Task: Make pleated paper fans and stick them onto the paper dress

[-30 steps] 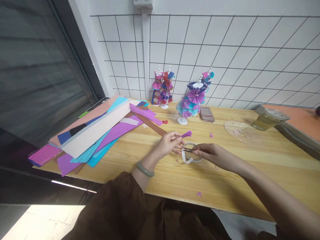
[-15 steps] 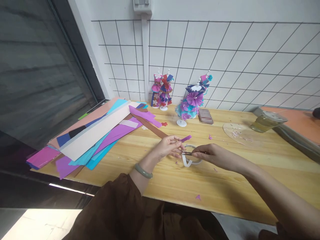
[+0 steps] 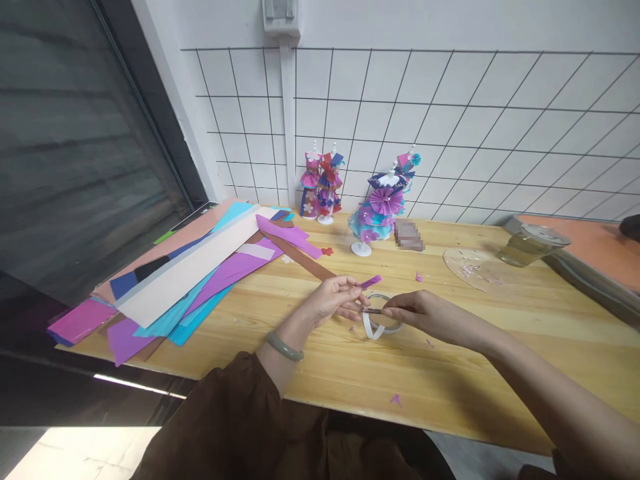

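Note:
Pinched in my left hand is a small folded purple paper strip, pointing up to the right. My right hand is closed on slim metal tweezers, whose tips reach to the fingers of my left hand. A white tape strip hangs in a bent loop near those tips. Behind the tool a roll of tape lies flat on the table, partly covered by my right fingers. Whether the tips grip the tape is too small to tell.
Coloured paper sheets pile up at the left. Small dress stands with paper dresses stand by the wall. A clear plate with tiny bits, a cup and an orange-topped box are at the right. Purple scraps lie on the wooden table.
The view has tilted slightly, so the scene sits a little lower. Both hands keep nearly the same pose, with the purple strip and tweezers still held.

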`<state>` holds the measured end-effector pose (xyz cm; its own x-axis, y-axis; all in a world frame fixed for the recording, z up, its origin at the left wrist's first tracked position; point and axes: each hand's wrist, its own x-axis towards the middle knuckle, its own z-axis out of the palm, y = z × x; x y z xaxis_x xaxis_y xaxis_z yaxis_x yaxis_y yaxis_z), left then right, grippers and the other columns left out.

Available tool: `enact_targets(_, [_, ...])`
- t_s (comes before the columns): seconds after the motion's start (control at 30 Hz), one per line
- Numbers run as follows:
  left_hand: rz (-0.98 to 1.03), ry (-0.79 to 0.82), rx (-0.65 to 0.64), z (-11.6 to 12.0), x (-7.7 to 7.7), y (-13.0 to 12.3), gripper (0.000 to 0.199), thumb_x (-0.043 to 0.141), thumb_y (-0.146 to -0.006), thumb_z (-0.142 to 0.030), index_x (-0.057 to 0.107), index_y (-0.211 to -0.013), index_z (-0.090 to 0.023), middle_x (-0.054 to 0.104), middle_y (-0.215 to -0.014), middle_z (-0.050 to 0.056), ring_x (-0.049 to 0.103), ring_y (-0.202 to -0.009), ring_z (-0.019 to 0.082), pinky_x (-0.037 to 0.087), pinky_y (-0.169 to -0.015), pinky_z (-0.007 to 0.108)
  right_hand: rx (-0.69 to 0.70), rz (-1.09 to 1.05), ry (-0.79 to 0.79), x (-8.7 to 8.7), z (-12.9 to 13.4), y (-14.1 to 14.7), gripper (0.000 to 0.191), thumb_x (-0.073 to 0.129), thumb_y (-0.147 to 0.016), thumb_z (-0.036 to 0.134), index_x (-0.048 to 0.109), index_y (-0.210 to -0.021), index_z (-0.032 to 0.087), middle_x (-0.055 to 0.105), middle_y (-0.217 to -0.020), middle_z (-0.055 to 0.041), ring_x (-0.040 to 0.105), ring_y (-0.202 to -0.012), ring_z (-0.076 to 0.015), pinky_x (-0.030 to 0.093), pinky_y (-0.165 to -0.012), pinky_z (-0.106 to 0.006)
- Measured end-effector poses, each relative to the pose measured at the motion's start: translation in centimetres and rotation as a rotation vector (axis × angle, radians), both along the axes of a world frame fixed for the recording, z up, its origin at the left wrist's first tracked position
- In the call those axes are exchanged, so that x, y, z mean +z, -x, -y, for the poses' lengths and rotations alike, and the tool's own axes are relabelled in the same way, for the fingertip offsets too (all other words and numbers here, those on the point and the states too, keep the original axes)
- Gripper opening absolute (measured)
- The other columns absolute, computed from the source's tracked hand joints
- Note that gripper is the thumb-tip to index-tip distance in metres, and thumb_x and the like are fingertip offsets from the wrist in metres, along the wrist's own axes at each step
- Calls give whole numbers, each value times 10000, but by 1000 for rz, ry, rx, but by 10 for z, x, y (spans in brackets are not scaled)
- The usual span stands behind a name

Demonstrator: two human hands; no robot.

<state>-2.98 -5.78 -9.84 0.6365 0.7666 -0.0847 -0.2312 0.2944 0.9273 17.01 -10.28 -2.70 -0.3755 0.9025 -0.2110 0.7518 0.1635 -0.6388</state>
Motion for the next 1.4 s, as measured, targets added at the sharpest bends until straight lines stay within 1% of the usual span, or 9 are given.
enact_targets(0.13, [3,6,-3,0,1,0,258,613,-742,-321,535,-909,-140,640,-834,73,642,-706,141,529,-555,220,-3,29,-21,-1,1,1,397,474,-733,557,671,-703,213,604,-615,-19,521,-599,-169,390,-562,-265])
enact_targets(0.5, [20,4,-18,0,-1,0,248,605,-750,-317,532,-906,-138,628,-818,68,637,-682,134,535,-543,217,14,113,-57,-3,-1,0,369,469,-750,528,683,-744,227,602,-584,-11,524,-573,-159,383,-551,-255])
enact_targets(0.67, [3,5,-3,0,-1,0,281,612,-742,-330,519,-925,-138,629,-869,90,640,-692,149,531,-521,220,10,69,-75,-3,0,0,377,476,-749,531,670,-718,208,583,-581,-14,502,-568,-151,367,-528,-244])
enact_targets(0.87, [27,7,5,-2,-2,1,270,610,-745,-316,520,-932,-143,623,-903,83,641,-679,137,530,-510,210,51,96,-89,-5,4,0,397,403,-805,502,629,-716,187,545,-602,-12,447,-550,-132,345,-532,-245])
enact_targets(1.03, [26,5,-1,-1,-1,1,284,602,-752,-320,514,-959,-147,619,-1001,116,650,-723,155,531,-516,209,70,93,-69,-8,6,-2,377,385,-819,480,601,-710,191,514,-598,1,413,-531,-120,325,-526,-243])
enact_targets(1.13, [21,-4,-9,-1,-1,1,295,600,-753,-323,520,-969,-140,609,-1042,133,653,-733,163,531,-515,208,72,68,-48,-10,5,-3,368,400,-812,478,623,-729,197,539,-620,-4,435,-546,-128,338,-533,-248])
enact_targets(1.27, [42,0,-10,-1,-3,1,312,609,-743,-327,513,-971,-136,607,-1052,147,659,-753,186,531,-511,213,29,-28,-42,-11,7,-4,365,457,-775,500,660,-806,199,605,-684,-28,501,-607,-162,380,-552,-260])
enact_targets(1.4, [63,23,-19,-2,-4,1,306,606,-748,-328,499,-970,-146,603,-1069,148,662,-775,206,524,-502,205,-6,-53,-32,-12,13,-10,394,426,-800,516,647,-887,203,635,-780,-38,536,-672,-180,412,-591,-274])
